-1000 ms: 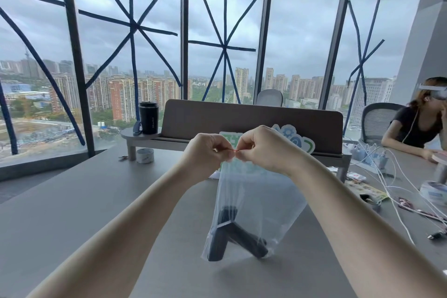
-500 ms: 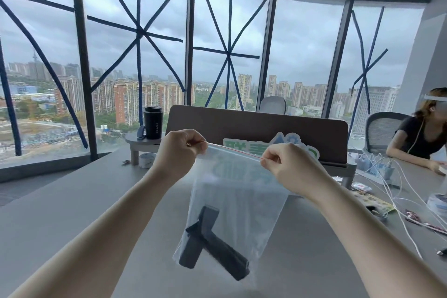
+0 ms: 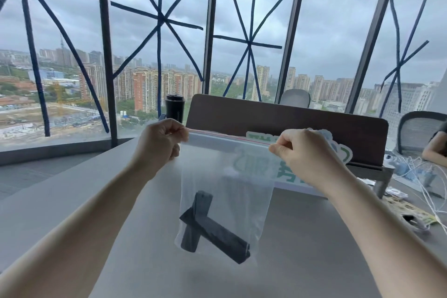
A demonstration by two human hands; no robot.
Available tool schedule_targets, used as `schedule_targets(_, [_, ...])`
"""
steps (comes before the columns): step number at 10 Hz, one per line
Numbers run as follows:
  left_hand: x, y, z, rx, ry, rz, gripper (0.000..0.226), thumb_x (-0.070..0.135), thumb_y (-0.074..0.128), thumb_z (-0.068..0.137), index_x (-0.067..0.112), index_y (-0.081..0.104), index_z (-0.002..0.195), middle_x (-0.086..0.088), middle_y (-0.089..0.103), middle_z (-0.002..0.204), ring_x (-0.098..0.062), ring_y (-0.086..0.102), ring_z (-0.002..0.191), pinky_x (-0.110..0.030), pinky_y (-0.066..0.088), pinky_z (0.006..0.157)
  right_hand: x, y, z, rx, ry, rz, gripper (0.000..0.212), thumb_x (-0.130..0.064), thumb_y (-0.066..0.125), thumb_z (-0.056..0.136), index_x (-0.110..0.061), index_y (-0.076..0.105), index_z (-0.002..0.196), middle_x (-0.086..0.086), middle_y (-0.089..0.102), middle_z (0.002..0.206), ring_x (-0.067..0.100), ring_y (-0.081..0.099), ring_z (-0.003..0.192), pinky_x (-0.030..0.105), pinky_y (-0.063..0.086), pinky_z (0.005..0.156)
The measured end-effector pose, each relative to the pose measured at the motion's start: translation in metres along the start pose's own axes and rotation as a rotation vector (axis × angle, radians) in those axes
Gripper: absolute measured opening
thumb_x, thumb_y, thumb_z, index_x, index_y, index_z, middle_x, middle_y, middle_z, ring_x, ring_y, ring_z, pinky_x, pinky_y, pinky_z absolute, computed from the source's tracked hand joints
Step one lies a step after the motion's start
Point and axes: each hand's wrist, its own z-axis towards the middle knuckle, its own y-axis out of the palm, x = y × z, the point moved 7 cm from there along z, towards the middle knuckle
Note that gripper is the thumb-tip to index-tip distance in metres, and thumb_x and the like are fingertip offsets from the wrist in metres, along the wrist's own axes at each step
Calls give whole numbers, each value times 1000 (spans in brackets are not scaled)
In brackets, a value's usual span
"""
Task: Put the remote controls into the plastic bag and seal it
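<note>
Single head-worn view, wide-angle; faces forward, slightly down over bench, near the raised arms, far windows beyond.

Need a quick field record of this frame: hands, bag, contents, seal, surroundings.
left hand: pinches the bag's top left corner
right hand: pinches the top right corner
plastic bag: clear, held up taut above the table
remote controls: two, dark, crossed at the bag's bottom
seal: red zip strip stretched straight; full closure cannot be confirmed
background: black tumbler, windows
</note>
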Motion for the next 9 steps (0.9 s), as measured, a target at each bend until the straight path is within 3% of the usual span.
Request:
schedule_targets(1, [-30,-9,25,13,-78,-11,15,-5,55,86,2,62,75,-2,60,57,-7,49,32,-15,39,34,-2,37,40,13,-15,20,32,-34,68,89,-7,65,73,-1,59,60,26,60,68,34,45,63])
schedule_targets(2, [-62,-15,62,-2,-173,-46,19,2,53,91,11,60,76,-6,67,79,-9,64,42,-21,52,40,-4,80,84,20,3,58,31,-34,69,89,-8,64,71,3,67,65,28,65,74,35,50,69])
schedule_targets(4, [-100,-51,131,79,-187,-118,16,6,54,92,12,57,78,-12,70,85,-18,71,61,-32,61,62,-24,133,139,109,2,195,29,-33,70,88,-10,66,71,3,71,62,23,66,64,36,55,68])
schedule_targets(5, [-131,-77,135,136,-207,-144,20,0,53,90,12,59,75,-14,68,82,-20,70,66,-30,61,66,-45,174,135,41,-48,264,27,-30,71,86,-10,64,70,3,68,61,22,60,53,34,53,59])
schedule_targets(7, [-226,-111,80,184,-402,-154,8,7,56,90,7,61,83,-16,63,76,-28,62,73,-40,55,82,-57,267,86,-207,0,306,22,-29,73,81,-12,68,68,0,68,64,19,56,55,32,52,61])
schedule_targets(8, [-252,-114,43,177,-502,-60,13,11,55,91,0,62,96,-15,59,71,-26,56,67,-35,52,74,-60,295,53,-377,90,376,20,-30,75,77,-12,70,71,2,72,66,14,55,49,33,57,61])
schedule_targets(9, [-268,-121,10,189,-526,127,23,31,57,84,11,66,78,-14,63,74,-25,55,62,-38,49,66,-60,301,21,-559,154,475,26,-39,75,80,-14,69,86,5,74,73,17,53,43,30,51,51])
